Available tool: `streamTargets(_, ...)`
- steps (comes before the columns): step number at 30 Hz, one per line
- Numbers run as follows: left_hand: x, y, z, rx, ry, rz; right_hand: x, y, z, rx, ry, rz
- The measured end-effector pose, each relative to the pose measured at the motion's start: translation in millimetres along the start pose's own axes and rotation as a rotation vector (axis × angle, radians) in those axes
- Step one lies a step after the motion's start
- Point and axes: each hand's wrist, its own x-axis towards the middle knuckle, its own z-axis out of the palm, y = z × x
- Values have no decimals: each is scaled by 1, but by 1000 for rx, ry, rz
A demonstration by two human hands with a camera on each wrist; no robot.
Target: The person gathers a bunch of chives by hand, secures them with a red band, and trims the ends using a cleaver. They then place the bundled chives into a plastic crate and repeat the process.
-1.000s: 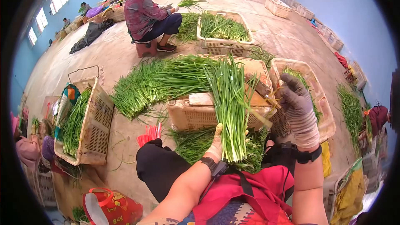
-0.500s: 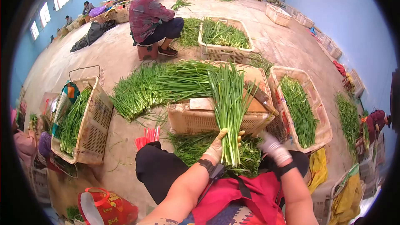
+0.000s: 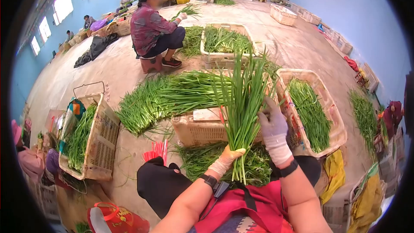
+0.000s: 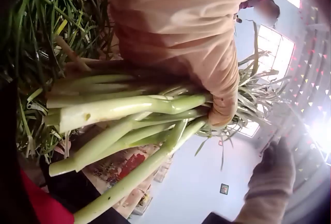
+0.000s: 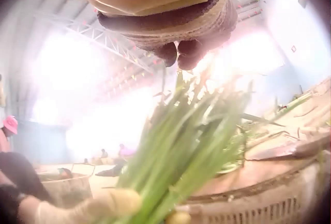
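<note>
My gloved left hand (image 3: 228, 159) grips a bunch of long green leafy stalks (image 3: 246, 125) low down, with the leaves fanning upward. In the left wrist view, the thick pale stalk ends (image 4: 124, 111) stick out beside the curled fingers of this hand (image 4: 191, 43). My gloved right hand (image 3: 274, 125) is at the bunch's right side, near the upper leaves, its fingers loosely bent. The right wrist view has its dark fingertips (image 5: 190, 53) slightly apart just above the leaf tips (image 5: 181, 146); no held item is plain there.
Behind the bunch, an upturned crate (image 3: 200, 130) bears more greens (image 3: 194, 88). Crates of greens stand at left (image 3: 101, 142), right (image 3: 338, 125) and ahead (image 3: 224, 58). A person (image 3: 153, 28) sits on a stool beyond. Red strips (image 3: 159, 150) lie by my knee.
My right hand has come from the far right, down past my lap, then up beside the leaves. The bunch, still gripped by my left hand, now leans right with its leaves spread wider.
</note>
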Motion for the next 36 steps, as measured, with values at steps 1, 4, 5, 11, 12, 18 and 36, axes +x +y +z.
streamTargets(1, 2, -8, -5, 38, 9, -14, 7, -7, 3, 41, -26, -4)
streamTargets(4, 2, -20, -8, -5, 13, -42, 17, 1, 25, -47, -44, 145)
streamTargets(5, 3, -22, -8, -48, 15, -50, 17, 10, 27, 125, -121, 288)
streamTargets(11, -5, -19, -13, -613, 72, -435, -111, 59, 62, -293, -356, 206)
streamTargets(12, -14, 4, 0, -651, 168, -534, -128, 64, 64, -323, -402, 284)
streamTargets(18, -2, -44, -18, -867, -117, -304, -149, 116, 76, 929, -95, 729)
streamTargets(36, -6, -12, 5, -420, -25, -311, -163, 126, 66, 1221, -151, 910)
